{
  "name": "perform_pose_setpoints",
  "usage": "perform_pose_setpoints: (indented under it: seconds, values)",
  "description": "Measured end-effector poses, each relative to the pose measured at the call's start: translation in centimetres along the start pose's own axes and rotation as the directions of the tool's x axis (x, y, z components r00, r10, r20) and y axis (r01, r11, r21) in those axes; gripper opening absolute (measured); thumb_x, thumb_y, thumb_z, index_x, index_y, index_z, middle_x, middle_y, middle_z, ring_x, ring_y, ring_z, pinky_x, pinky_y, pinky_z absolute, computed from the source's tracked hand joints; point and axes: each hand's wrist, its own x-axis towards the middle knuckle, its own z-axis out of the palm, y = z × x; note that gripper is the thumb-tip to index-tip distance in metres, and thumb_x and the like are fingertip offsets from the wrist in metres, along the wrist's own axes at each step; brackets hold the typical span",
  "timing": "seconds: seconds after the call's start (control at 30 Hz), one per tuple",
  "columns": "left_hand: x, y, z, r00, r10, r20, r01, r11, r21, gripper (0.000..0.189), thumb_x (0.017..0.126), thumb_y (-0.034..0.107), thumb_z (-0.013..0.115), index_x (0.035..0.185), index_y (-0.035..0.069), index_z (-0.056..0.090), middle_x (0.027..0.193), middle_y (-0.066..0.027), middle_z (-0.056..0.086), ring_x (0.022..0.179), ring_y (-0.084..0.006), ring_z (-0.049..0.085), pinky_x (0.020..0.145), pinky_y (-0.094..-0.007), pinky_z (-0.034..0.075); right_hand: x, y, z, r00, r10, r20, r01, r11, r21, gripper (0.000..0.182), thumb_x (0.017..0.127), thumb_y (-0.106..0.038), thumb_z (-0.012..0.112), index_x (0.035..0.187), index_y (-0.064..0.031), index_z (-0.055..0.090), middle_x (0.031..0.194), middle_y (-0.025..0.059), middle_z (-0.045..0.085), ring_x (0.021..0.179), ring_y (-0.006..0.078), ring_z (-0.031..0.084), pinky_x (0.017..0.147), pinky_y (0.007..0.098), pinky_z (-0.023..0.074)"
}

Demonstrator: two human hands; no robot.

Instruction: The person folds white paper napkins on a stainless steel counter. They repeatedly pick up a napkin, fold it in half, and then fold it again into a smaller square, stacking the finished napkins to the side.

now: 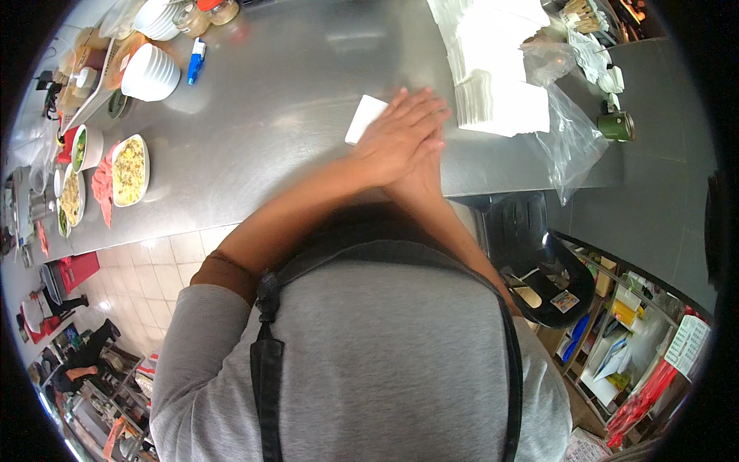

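My left hand (398, 136) lies over my right hand (424, 170) above the steel table, with the fingers of both stretched out away from me. A small folded white paper napkin (366, 117) shows at the left edge of my left hand, partly covered by it. The palms and whatever may lie between or under them are hidden. Just to the right of the hands stands a large pile of white paper napkins (502, 107), its folded edges facing left.
On the steel table (277, 115), left, are stacked white bowls (151, 72), a blue marker (196, 62), a dish of fried rice (130, 170) and a pink cloth (104, 182). Right are a clear plastic bag (568, 138) and green can (616, 126). A black chair (537, 271) stands below.
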Motion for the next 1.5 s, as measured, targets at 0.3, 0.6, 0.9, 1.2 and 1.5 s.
perform_pose_setpoints:
  seconds: [0.3, 0.6, 0.9, 1.2, 1.5]
  values:
    - [-1.6, -1.6, 1.8, 0.998, -0.044, 0.043, 0.042, 0.998, 0.049, 0.069, 0.103, 0.045, 0.045, 0.159, 0.007, 0.031, 0.163, -0.016, 0.034, 0.154, -0.0323, 0.025, 0.128, -0.0497, 0.012, -1.0, 0.8, 0.8, 0.983, 0.089, 0.163, -0.056, 0.979, -0.195, 0.07, 0.094, -0.033, 0.061, 0.153, -0.0022, 0.04, 0.16, 0.0254, 0.033, 0.149, 0.0479, 0.024, 0.122, 0.0595, 0.0179]
    - [-3.2, -3.4, 0.8, 0.981, -0.192, 0.038, 0.178, 0.956, 0.235, 0.062, 0.103, 0.037, 0.047, 0.155, 0.005, 0.038, 0.16, -0.013, 0.041, 0.152, -0.0289, 0.031, 0.127, -0.0481, 0.016, -2.6, 1.9, 0.3, 0.997, 0.074, 0.039, -0.071, 0.995, -0.075, 0.086, 0.092, -0.04, 0.067, 0.152, 0.0099, 0.031, 0.159, 0.028, 0.031, 0.149, 0.0491, 0.024, 0.123, 0.0597, 0.017]
    - [-4.6, 0.2, 1.9, 0.987, -0.117, 0.106, 0.109, 0.991, 0.083, 0.057, 0.099, 0.027, 0.055, 0.147, -0.003, 0.045, 0.151, -0.0234, 0.048, 0.145, -0.039, 0.039, 0.124, -0.0542, 0.02, -7.4, 3.5, -1.6, 0.97, 0.234, 0.066, -0.232, 0.972, -0.045, 0.07, 0.101, -0.048, 0.054, 0.147, 0.0044, 0.044, 0.157, 0.0279, 0.037, 0.147, 0.0471, 0.031, 0.12, 0.0614, 0.0165]
    - [-3.6, 3.3, 3.1, 0.96, -0.07, 0.27, 0.099, 0.991, -0.094, 0.061, 0.106, 0.036, 0.046, 0.154, -0.001, 0.036, 0.162, -0.0209, 0.034, 0.154, -0.0342, 0.024, 0.127, -0.0508, 0.015, -15.3, 6.0, -1.6, 0.515, 0.837, 0.183, -0.498, 0.119, 0.859, 0.061, 0.095, -0.043, 0.071, 0.132, 0.0017, 0.054, 0.132, 0.0168, 0.055, 0.116, 0.0275, 0.055, 0.097, 0.0425, 0.0468]
    - [-5.5, -0.3, 2.1, 0.941, -0.268, 0.206, 0.331, 0.602, -0.727, 0.089, 0.096, 0.034, 0.068, 0.162, 0.004, 0.016, 0.163, -0.0255, 0.027, 0.152, -0.0366, 0.025, 0.125, -0.0466, 0.021, -11.9, 1.1, -8.6, 0.66, 0.561, 0.499, -0.537, -0.112, 0.836, 0.072, 0.088, -0.039, 0.073, 0.142, 0.0019, 0.048, 0.133, 0.0179, 0.058, 0.123, 0.0319, 0.056, 0.106, 0.0483, 0.0414]
